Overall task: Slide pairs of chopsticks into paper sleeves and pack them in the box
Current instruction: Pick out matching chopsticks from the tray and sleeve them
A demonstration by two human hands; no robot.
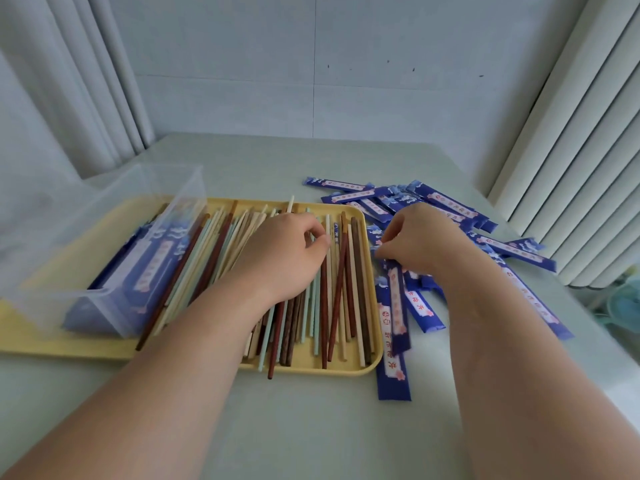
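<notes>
A yellow tray (86,346) holds several loose chopsticks (341,306) in cream, mint, red-brown and dark brown. My left hand (287,251) lies over them with its fingers curled, the fingertips pinching a cream chopstick near the far end. To the right of the tray lies a heap of blue paper sleeves (450,209). My right hand (422,237) is down on that heap and pinches the top end of one blue sleeve (396,306). A clear plastic box (114,237) stands on the tray's left part with several filled blue sleeves inside.
The pale green table (311,427) ends at a grey wall behind. Curtains hang at the left, and a white ribbed panel (571,150) stands at the right. A teal fan (623,303) shows beyond the table's right edge.
</notes>
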